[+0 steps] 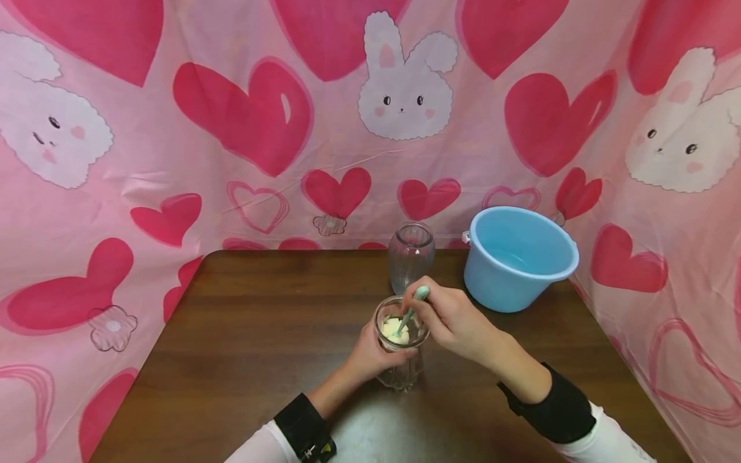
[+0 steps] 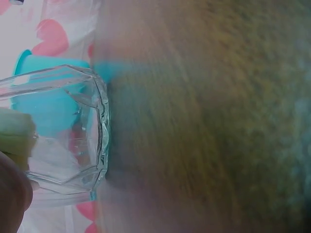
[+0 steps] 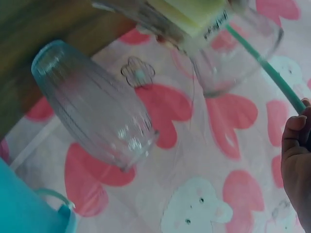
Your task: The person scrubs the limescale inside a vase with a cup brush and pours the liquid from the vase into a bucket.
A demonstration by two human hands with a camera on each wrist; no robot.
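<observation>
Near the middle of the desk [image 1: 243, 334], toward its front edge, I see my left hand [image 1: 370, 357] wrapped around a faceted clear glass [image 1: 401, 350], fingers curled on its side wall. My right hand [image 1: 454, 321] pinches the pale green handle of a brush [image 1: 412, 308] whose yellow sponge head sits inside the glass. I judge the glass rigid, smooth, slippery and breakable, best gripped low around its angled facets; the sponge is soft and squashy, the handle thin, stiff and light. Just behind stands a ribbed, rounded glass vase [image 1: 410, 256], and toward the desk's far right corner a smooth blue plastic basin [image 1: 517, 257].
</observation>
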